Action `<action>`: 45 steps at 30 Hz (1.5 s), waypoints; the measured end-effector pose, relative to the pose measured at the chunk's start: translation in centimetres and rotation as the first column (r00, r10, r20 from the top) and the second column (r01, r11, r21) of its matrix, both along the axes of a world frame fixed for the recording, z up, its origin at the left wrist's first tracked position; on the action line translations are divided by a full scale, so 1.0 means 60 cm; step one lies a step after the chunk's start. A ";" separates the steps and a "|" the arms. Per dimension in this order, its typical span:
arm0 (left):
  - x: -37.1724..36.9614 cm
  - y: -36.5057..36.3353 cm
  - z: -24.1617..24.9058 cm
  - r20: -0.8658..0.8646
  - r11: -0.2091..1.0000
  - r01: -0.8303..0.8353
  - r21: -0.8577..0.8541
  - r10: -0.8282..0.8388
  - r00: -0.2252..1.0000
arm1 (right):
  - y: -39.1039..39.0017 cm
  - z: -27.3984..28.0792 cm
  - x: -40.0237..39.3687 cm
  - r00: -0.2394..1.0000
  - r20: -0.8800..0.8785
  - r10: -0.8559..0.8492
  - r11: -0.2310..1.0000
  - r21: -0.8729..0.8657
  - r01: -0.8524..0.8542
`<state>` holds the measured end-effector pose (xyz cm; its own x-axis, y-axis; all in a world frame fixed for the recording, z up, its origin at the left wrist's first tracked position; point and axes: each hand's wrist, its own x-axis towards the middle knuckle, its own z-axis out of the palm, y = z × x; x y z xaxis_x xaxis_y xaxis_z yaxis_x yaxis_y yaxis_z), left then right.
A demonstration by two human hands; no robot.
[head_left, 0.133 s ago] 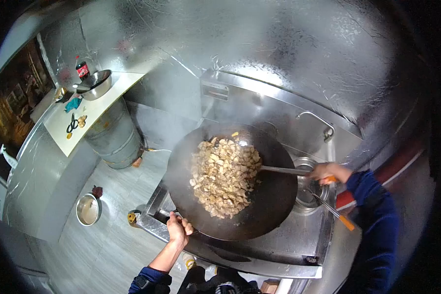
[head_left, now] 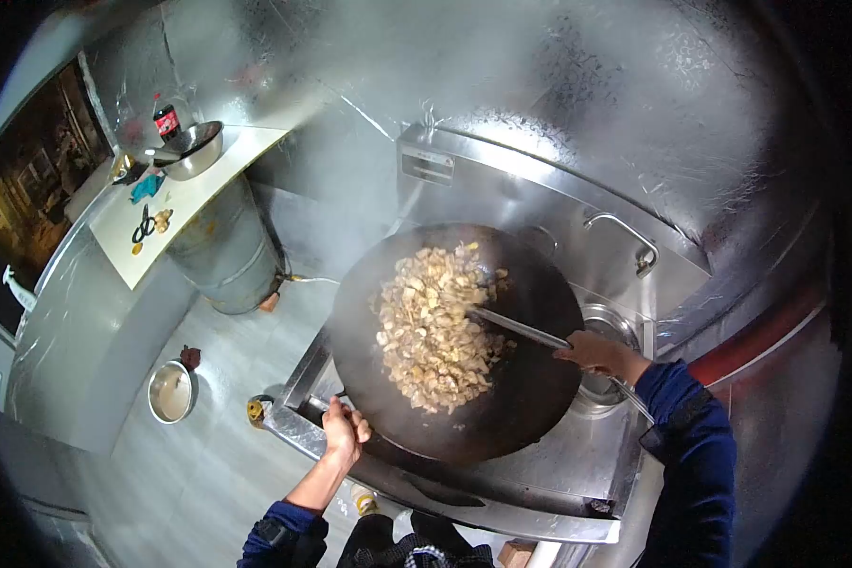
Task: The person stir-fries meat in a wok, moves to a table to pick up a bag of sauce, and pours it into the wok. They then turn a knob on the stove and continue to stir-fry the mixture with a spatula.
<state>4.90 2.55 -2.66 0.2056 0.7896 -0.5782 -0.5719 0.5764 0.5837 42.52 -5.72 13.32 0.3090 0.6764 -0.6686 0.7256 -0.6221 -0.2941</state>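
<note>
A large dark wok (head_left: 521, 407) sits on the steel stove, with steam rising around it. Pale, chopped pieces of food (head_left: 435, 331) fill its left and middle part. My right hand (head_left: 596, 352) is closed round the long metal handle of a cooking utensil (head_left: 525, 331), whose head is hidden among the food. At the wok's lower left edge, my left hand (head_left: 346, 428) is closed; its fingers wrap the wok's handle there, which they mostly cover.
A steel stove top (head_left: 568, 464) surrounds the wok, with a faucet (head_left: 625, 227) behind. Beyond the wok's right side is a round steel basin (head_left: 608, 327). At left, a white board (head_left: 123, 241) bears a metal bowl (head_left: 199, 163) and bottle (head_left: 167, 121). Another bowl (head_left: 170, 392) stands on the floor.
My right hand has moved left and slightly down, pushing the utensil's head further left into the food. The view has shifted slightly. My left hand stays at the wok's edge.
</note>
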 end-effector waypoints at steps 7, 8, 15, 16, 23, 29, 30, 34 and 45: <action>-0.068 0.011 -0.015 -0.108 0.999 0.051 -0.013 -0.052 0.993 | -0.150 -0.062 -0.069 0.657 0.642 0.395 0.871 -0.034 -0.491; -0.066 0.007 -0.007 -0.044 0.997 0.072 -0.011 -0.072 0.996 | -0.173 -0.049 -0.069 0.594 0.692 0.410 0.871 -0.103 -0.481; -0.058 -0.078 0.028 0.203 1.000 0.029 -0.011 -0.026 0.979 | -0.299 0.175 -0.216 0.258 0.901 0.349 0.853 -0.191 -0.485; -0.053 -0.091 0.032 0.263 1.000 0.018 0.006 -0.019 0.965 | -0.320 0.193 -0.232 0.199 0.891 0.407 0.808 -0.251 -0.533; -0.023 -0.099 0.027 0.059 0.992 -0.126 -0.008 0.126 0.990 | -0.296 0.072 -0.322 0.359 0.739 0.570 0.783 -0.355 -0.511; -0.003 -0.087 -0.048 0.048 0.995 -0.100 -0.005 0.100 0.994 | -0.132 0.020 -0.220 0.666 0.627 0.404 0.915 -0.283 -0.288; -0.006 -0.081 -0.049 0.048 0.995 -0.089 -0.046 0.092 0.995 | -0.132 0.054 -0.214 0.822 0.510 0.255 0.965 -0.189 -0.183; -0.014 -0.059 -0.051 -0.041 0.997 -0.074 -0.032 0.073 0.997 | -0.190 0.111 -0.144 0.773 -0.210 -0.598 0.767 -0.430 0.476; -0.053 -0.029 0.017 -0.194 0.999 0.014 0.049 -0.004 0.981 | -0.242 0.095 -0.109 0.432 -0.325 -0.841 0.527 -0.673 0.520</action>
<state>1.69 0.82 -1.63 0.1009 0.8169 -0.5679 -0.4405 0.5485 0.7107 35.99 -20.26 19.04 -0.0079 0.0151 -0.9999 -0.2269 -0.9738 -0.0130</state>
